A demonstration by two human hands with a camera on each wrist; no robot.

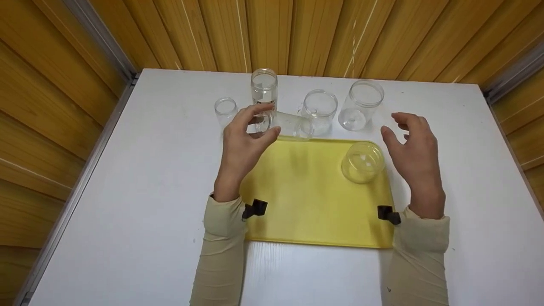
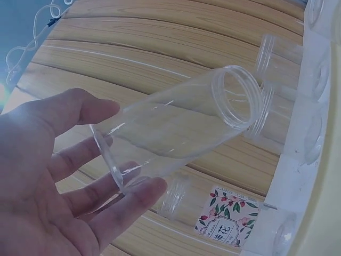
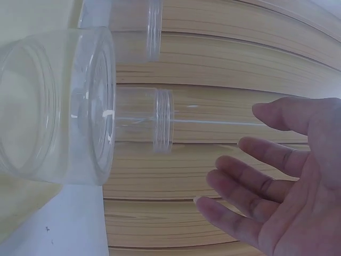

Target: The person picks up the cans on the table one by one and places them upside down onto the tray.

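Note:
My left hand holds a clear plastic jar by its base end, thumb on one side and fingers on the other. The jar lies tilted in the air, its threaded open mouth pointing away from the palm. My right hand hovers by the right edge of the yellow tray, fingers loosely bent and nothing in them. Nearest to it, a wide clear jar stands on the tray's back right corner. In the right wrist view this wide jar appears base up.
Behind the tray, on the white table, stand a small jar, a tall jar with a flowered label, a wide jar and a larger jar. Wood-patterned panels rise at the table's back edge.

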